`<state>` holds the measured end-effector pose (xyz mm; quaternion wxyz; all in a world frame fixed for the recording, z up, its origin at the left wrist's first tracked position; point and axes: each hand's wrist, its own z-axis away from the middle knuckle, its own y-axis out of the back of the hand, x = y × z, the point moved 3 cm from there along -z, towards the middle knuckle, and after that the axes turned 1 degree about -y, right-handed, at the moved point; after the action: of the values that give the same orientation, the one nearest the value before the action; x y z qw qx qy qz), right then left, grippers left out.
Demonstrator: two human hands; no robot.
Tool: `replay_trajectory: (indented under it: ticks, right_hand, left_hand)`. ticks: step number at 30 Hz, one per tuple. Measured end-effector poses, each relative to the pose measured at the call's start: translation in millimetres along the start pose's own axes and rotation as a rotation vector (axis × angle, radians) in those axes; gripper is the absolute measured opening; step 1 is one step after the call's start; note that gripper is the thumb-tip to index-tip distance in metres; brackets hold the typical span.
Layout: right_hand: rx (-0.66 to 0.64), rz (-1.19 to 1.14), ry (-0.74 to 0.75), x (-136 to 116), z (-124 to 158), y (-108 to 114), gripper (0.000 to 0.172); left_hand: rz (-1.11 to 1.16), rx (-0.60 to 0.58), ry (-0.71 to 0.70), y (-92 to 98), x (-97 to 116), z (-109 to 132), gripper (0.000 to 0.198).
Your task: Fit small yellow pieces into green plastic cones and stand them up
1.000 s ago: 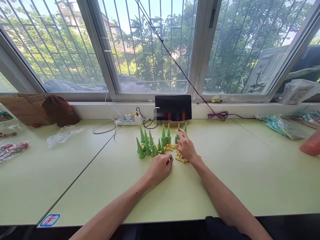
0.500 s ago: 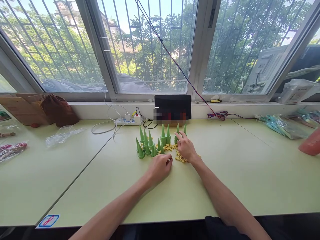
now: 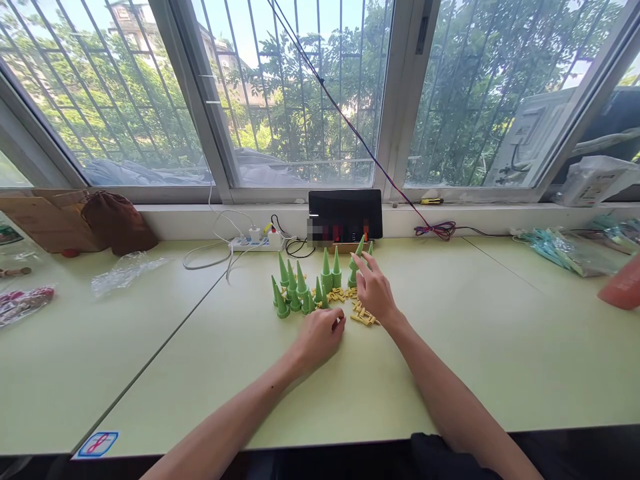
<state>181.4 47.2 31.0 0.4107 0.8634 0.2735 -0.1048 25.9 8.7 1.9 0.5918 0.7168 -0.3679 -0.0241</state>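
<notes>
My right hand point(image 3: 376, 288) pinches a green cone point(image 3: 359, 247) near the back right of the group; the cone is raised slightly and leans to the right. A green base shows under it, and one more cone stands just behind my fingers. My left hand point(image 3: 321, 331) rests on the table at the front of the group with its fingers curled; whether anything is in them is hidden. Several green cones point(image 3: 293, 293) stand upright left of my right hand. Small yellow pegs point(image 3: 364, 318) lie loose between my hands and among the cones.
A dark tablet point(image 3: 345, 210) leans against the sill behind the cones. To its left lies a white power strip point(image 3: 257, 241) with cables. A brown pouch point(image 3: 120, 223) and plastic wrap point(image 3: 123, 273) are farther left. Bundled wire point(image 3: 436, 231) and bagged items point(image 3: 555, 250) lie right.
The cone at my right hand has come up a little and tipped to the right, with my fingers now around it. My left hand has stayed in place.
</notes>
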Motion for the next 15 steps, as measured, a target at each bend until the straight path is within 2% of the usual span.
replay_trajectory:
  ticks: [6, 15]
  right_hand:
    - [0.097, -0.042, 0.022, -2.7, 1.6, 6.5, 0.051]
    - [0.139, -0.100, 0.068, -6.9, 3.3, 6.6, 0.047]
  left_hand:
    - [0.005, -0.003, -0.003, 2.3, 1.8, 0.4, 0.027]
    - [0.023, 0.009, 0.013, 2.8, 1.2, 0.6, 0.026]
